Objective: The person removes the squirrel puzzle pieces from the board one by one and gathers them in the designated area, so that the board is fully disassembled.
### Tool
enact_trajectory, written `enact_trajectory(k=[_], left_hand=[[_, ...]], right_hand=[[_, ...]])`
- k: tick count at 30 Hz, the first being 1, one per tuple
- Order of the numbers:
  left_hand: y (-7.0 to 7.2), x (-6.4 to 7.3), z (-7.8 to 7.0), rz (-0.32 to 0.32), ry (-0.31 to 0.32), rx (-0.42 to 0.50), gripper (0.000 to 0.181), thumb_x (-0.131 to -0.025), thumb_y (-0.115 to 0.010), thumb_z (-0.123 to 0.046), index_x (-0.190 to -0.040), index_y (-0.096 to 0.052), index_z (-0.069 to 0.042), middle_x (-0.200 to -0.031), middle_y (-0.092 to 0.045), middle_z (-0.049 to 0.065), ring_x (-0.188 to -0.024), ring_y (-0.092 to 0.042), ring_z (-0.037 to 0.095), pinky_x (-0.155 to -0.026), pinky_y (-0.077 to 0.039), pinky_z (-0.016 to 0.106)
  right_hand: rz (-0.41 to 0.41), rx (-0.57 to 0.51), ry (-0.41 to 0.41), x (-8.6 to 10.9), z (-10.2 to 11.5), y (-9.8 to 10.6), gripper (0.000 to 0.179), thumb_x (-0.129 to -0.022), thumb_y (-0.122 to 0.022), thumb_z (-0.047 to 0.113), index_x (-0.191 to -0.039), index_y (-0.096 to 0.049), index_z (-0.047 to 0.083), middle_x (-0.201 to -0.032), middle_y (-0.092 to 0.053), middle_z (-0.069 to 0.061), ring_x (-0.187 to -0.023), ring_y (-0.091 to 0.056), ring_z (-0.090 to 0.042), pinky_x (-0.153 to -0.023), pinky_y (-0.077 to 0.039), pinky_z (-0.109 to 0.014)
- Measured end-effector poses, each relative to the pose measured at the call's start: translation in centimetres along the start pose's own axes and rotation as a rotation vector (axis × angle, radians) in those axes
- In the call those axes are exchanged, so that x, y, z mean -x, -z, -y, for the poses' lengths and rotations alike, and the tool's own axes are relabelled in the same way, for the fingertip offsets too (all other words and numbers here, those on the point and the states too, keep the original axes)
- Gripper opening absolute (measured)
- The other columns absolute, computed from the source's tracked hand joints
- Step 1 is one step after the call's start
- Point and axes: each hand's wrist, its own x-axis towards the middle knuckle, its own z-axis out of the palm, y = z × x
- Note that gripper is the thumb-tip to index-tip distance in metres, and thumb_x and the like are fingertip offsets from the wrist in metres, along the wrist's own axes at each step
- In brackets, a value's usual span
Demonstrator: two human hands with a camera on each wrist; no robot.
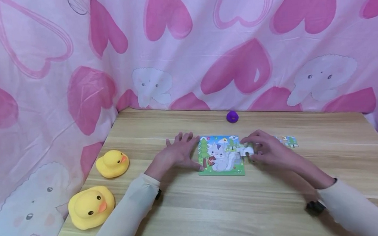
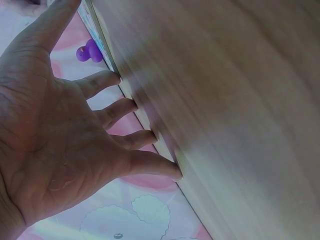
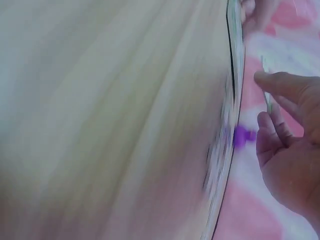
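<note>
A square jigsaw puzzle with a grey squirrel picture lies on the wooden table. My left hand is at its left side, fingers spread, with the thumb over the lower left corner. In the left wrist view the fingertips meet the tabletop. Near the puzzle's right edge, my right hand pinches a loose puzzle piece between thumb and fingers. The right wrist view shows that piece edge-on, raised off the table. Beyond the right hand lie more puzzle pieces, partly hidden behind it.
Two yellow rubber ducks, a smaller one and a larger one, sit at the table's left side. A small purple duck stands behind the puzzle. Pink heart-patterned cloth hangs along the table's back and left edges.
</note>
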Motion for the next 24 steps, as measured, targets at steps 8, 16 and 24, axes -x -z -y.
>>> enact_trajectory(k=[8,16,24], left_hand=[[0.1,0.1,0.2,0.003,0.003,-0.007,0.121,-0.076,-0.081,-0.074,-0.171,-0.019,-0.029,-0.18,-0.012,0.007,-0.166,-0.005,0.046,-0.124,-0.013,0.082],[0.0,-0.1,0.2,0.01,0.004,0.011,0.12,-0.077,-0.081,-0.073,-0.171,-0.018,-0.031,-0.181,-0.01,0.006,-0.166,-0.002,0.044,-0.125,-0.01,0.081],[-0.1,-0.1,0.0,0.011,0.01,0.012,0.12,-0.078,-0.081,-0.073,-0.171,-0.018,-0.031,-0.181,-0.009,0.006,-0.166,-0.002,0.044,-0.124,-0.01,0.081]], right_hand=[[-0.097,0.004,0.045,5.3,-4.6,4.1,0.053,-0.088,-0.085,0.007,-0.137,-0.069,0.019,-0.117,-0.062,-0.001,-0.088,-0.051,-0.019,-0.069,-0.046,-0.023],[-0.102,0.087,0.06,8.7,-8.3,5.5,0.053,-0.085,-0.083,-0.004,-0.132,-0.07,0.015,-0.114,-0.061,0.001,-0.085,-0.057,-0.008,-0.069,-0.052,-0.017],[-0.056,0.098,-0.041,9.7,-9.1,6.2,0.051,-0.088,-0.082,0.001,-0.135,-0.07,0.017,-0.115,-0.059,0.001,-0.088,-0.053,-0.009,-0.07,-0.048,-0.018]])
